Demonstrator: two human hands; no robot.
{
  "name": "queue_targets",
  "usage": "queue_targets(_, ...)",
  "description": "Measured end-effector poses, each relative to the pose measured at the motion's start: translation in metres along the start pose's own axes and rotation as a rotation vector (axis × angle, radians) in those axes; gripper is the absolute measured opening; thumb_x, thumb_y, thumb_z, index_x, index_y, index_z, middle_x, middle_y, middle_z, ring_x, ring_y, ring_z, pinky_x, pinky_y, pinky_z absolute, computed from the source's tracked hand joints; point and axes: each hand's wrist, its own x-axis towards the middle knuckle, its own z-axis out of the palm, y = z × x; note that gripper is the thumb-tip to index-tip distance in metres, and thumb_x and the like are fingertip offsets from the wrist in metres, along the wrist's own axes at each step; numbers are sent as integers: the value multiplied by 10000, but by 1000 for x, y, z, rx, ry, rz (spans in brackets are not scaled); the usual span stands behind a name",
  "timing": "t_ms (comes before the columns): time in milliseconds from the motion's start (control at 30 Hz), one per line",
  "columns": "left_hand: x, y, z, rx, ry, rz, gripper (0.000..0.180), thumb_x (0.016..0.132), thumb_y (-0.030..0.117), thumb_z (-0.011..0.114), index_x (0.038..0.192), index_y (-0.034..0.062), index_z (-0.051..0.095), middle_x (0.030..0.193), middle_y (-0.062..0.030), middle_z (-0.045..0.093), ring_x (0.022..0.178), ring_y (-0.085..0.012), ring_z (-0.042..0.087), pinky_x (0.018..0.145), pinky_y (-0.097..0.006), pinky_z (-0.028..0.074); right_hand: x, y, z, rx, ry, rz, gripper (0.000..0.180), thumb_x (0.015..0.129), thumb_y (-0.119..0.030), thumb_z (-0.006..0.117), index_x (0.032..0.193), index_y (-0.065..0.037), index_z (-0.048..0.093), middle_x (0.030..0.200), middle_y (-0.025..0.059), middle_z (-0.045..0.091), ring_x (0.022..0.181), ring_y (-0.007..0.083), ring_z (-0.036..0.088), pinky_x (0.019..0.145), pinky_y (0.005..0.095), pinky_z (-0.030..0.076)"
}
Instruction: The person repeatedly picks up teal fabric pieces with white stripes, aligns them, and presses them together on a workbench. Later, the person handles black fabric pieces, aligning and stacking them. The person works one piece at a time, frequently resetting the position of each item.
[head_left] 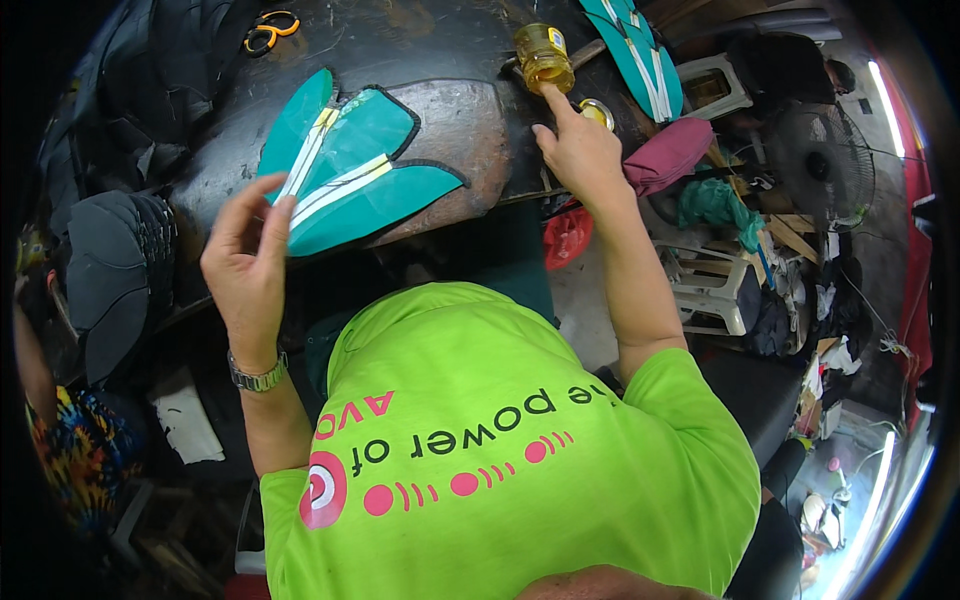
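A teal cut-out piece (349, 211) with rounded lobes, dark edging and pale strips lies on the dark worktable. At its left edge is my left hand (247, 250), thumb and forefinger bent and slightly apart over the end of one strip; whether they touch it is unclear. My right hand (583, 150) stretches its forefinger to the mouth of a tipped clear jar (543, 58) holding something yellow; the fingertip's exact depth cannot be made out. That hand's thumb stands apart, and the other fingers are partly hidden. Beside this hand sits a small round yellow container (597, 113).
Orange-handled scissors (270, 34) lie at the far left. More teal pieces (640, 62) are at the far right, near a maroon cloth bundle (667, 155). Stacked dark pieces (120, 270) stand at the left. A fan (822, 165) and pale stools (705, 290) are on the right.
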Motion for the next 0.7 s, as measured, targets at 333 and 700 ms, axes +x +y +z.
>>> queue_targets(333,-9,-42,0,147,-11,-176,789,801,225,874,1484,67,512,1017,-69,575,687,-58,531,552,-221,449,-37,-64,-3,580,284,-423,381,909,-327,716,1230,-122,712,1273,185,588,1175,368,564,975,442,454)
queue_targets(700,-16,-47,9,224,57,-75,697,801,165,864,1434,104,580,1090,-52,546,781,-105,494,678,-247,469,-20,-76,63,242,191,-350,600,943,-499,650,1414,-133,595,1540,188,440,1492,444,258,1150,673,212)
